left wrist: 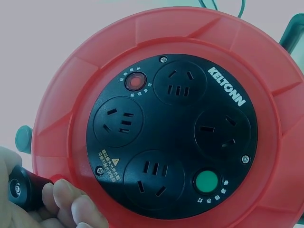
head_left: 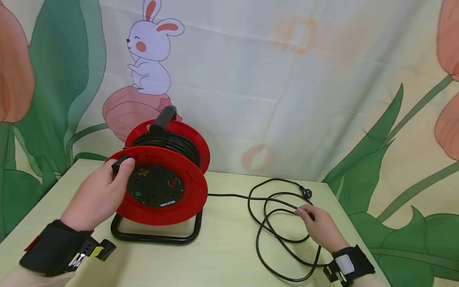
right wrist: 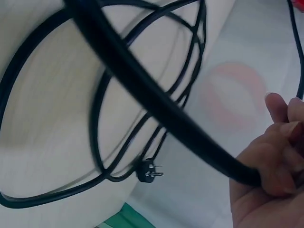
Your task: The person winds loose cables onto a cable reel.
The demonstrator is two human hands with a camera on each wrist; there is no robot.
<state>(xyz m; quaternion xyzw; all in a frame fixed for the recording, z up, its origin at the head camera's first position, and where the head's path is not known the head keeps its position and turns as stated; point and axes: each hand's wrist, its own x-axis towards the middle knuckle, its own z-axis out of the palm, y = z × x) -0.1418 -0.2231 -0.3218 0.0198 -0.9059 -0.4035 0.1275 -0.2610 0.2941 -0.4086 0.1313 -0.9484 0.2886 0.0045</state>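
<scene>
A red cable reel (head_left: pixel 186 199) with a black socket face (left wrist: pixel 171 137) stands on a black tube stand (head_left: pixel 154 236) at the table's left. My left hand (head_left: pixel 120 169) grips the black winding knob (left wrist: pixel 20 188) on the reel's front rim. A black cable (head_left: pixel 229 195) runs from the reel to the right and lies in loose loops (head_left: pixel 276 235). My right hand (head_left: pixel 305 213) holds one strand of that cable (right wrist: pixel 142 90), fingers curled round it. The plug (head_left: pixel 306 193) lies free on the table behind the loops, also seen as the plug (right wrist: pixel 148 172) in the right wrist view.
The pale table (head_left: pixel 222 255) ends at a cartoon-printed cloth backdrop (head_left: pixel 272 91) close behind the reel. The reel's black carry handle (head_left: pixel 163 117) sticks up at the back. The table's right edge (head_left: pixel 358 235) runs just beside my right wrist.
</scene>
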